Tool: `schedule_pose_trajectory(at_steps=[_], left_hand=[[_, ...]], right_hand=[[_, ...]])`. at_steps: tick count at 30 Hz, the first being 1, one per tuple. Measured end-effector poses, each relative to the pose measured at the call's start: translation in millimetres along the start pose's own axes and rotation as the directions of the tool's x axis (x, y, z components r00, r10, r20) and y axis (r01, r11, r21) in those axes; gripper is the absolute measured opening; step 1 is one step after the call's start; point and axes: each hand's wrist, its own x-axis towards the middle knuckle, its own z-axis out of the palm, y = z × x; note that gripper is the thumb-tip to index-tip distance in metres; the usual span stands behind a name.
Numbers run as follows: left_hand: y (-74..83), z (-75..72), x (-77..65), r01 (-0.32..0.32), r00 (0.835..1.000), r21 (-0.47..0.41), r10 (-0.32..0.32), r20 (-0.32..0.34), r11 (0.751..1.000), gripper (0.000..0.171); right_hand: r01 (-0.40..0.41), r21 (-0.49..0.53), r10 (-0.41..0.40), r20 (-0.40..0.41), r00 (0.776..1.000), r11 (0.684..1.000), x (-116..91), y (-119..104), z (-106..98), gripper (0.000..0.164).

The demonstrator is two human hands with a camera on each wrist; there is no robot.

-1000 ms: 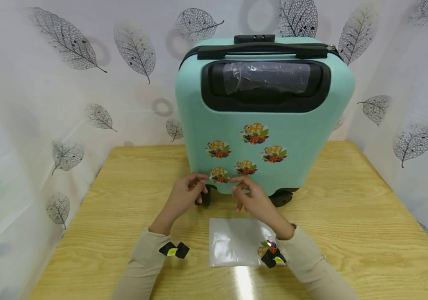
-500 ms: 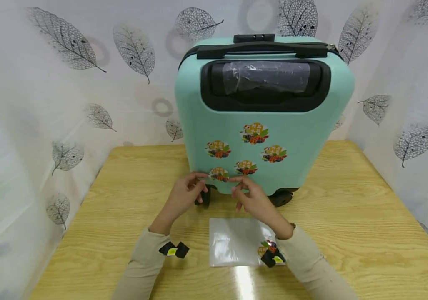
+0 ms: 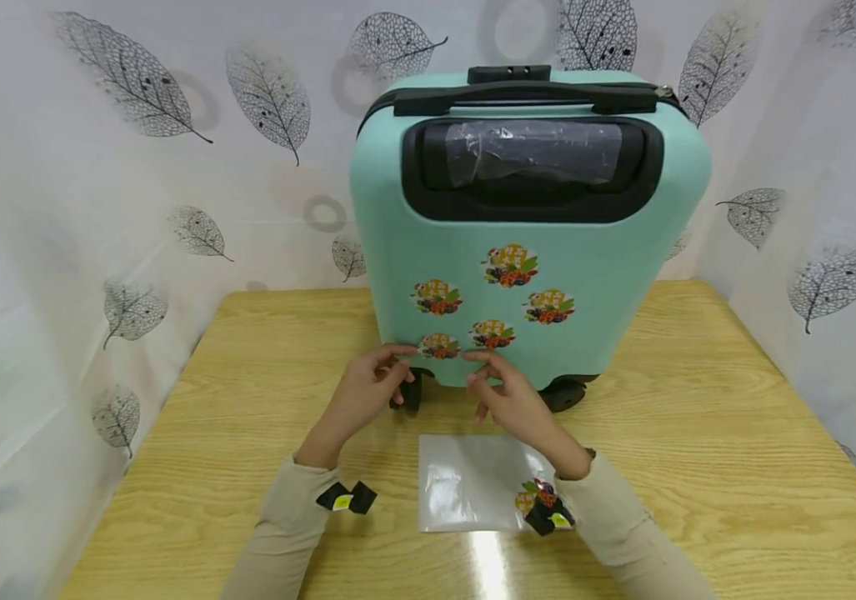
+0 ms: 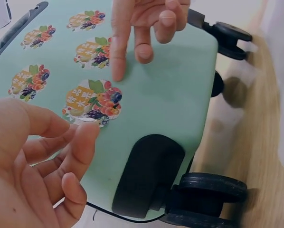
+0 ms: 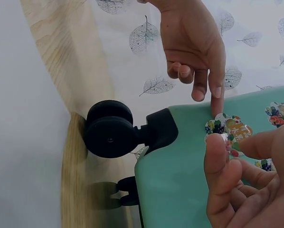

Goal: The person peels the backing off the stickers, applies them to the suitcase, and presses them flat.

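A mint-green suitcase [image 3: 570, 258] stands upright on the table, with several round fruit-print stickers on its face. The lowest-left sticker [image 3: 439, 346] lies between the two hands. At its left edge is my left hand [image 3: 371, 385], index finger extended to the rim, thumb close by. From the other side my right hand [image 3: 508, 398] points its index finger at the sticker's right edge, other fingers loosely bent. In the left wrist view, the same sticker [image 4: 92, 102] lies against the case, with the left fingertips right at its lower rim and the right index fingertip just above it.
A clear plastic sheet [image 3: 465, 487] with a fruit sticker [image 3: 536, 496] lies on the wooden table [image 3: 247, 417] in front of the case. Black wheels [image 3: 564, 395] jut below the suitcase. Behind hangs a white leaf-patterned curtain [image 3: 277, 217].
The lowest-left sticker sits flatter against the case. My right index finger has shifted slightly right, away from its edge; the left hand stays nearly still.
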Motion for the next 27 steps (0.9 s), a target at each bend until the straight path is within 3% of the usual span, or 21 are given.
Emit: schedule_pose_trajectory(at_steps=[6, 9, 13, 20, 27], left_hand=[[3.8, -1.7, -3.1, -0.007, 1.0, 0.104, 0.008, -0.008, 0.995, 0.03], [6.2, -3.0, -6.3, -0.002, 0.999, 0.133, 0.008, -0.044, 0.991, 0.03], [10.0, -4.7, -8.5, -0.022, 0.996, 0.079, 0.028, -0.08, 0.997, 0.028], [12.3, 4.1, 6.0, -0.134, 0.991, -0.027, 0.134, 0.013, 0.991, 0.024], [6.3, 4.5, 11.7, -0.127, 0.99, -0.062, 0.131, 0.06, 0.99, 0.025]], right_hand=[[0.005, 0.022, -0.005, 0.001, 1.0, 1.0, -1.2, 4.1, -2.0, 0.038], [0.016, 0.025, -0.016, 0.013, 1.0, 1.0, -0.7, 3.1, -1.4, 0.036], [0.051, 0.017, -0.052, 0.047, 0.998, 0.999, 2.3, -3.3, 1.1, 0.036], [0.093, -0.006, -0.093, 0.074, 0.993, 0.996, 13.6, -19.6, 5.6, 0.035], [0.063, 0.012, -0.064, 0.086, 0.994, 0.998, 17.1, -19.8, 2.9, 0.035]])
